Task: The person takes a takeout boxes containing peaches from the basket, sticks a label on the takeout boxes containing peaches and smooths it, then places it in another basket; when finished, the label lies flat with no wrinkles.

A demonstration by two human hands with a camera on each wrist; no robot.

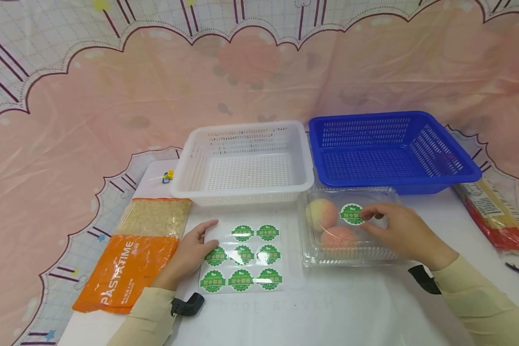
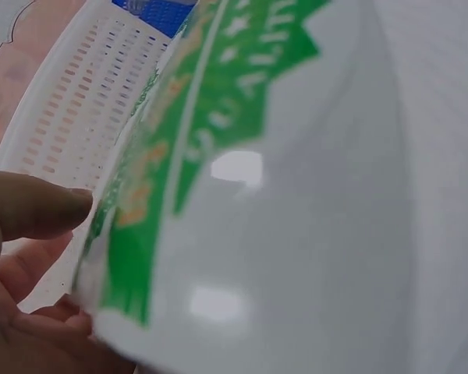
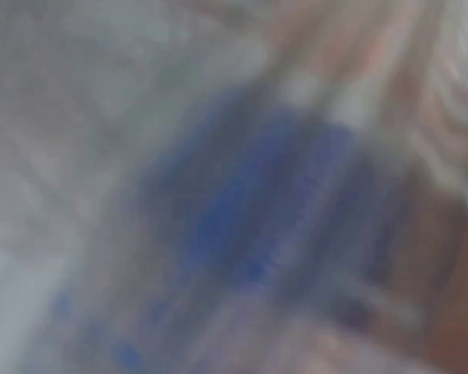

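At the left, my left hand (image 1: 190, 252) pinches the left edge of a clear sheet of green round stickers (image 1: 241, 255). In the left wrist view the thumb (image 2: 51, 206) lies along the sheet's edge, and the sheet (image 2: 296, 234) bows up close to the camera. My right hand (image 1: 400, 230) pinches the right edge of a single green round sticker (image 1: 350, 215) over the lid of a clear plastic box (image 1: 372, 254). Peaches (image 1: 338, 237) show through the lid, left of the fingers. The right wrist view is badly blurred.
Behind the sheet stands a white basket (image 1: 242, 194), with a blue basket (image 1: 398, 182) to its right. An orange pasta bag (image 1: 134, 269) lies left of my left hand. A red and yellow packet (image 1: 501, 221) lies at the far right, and a small wrapped item (image 1: 167, 177) at back left.
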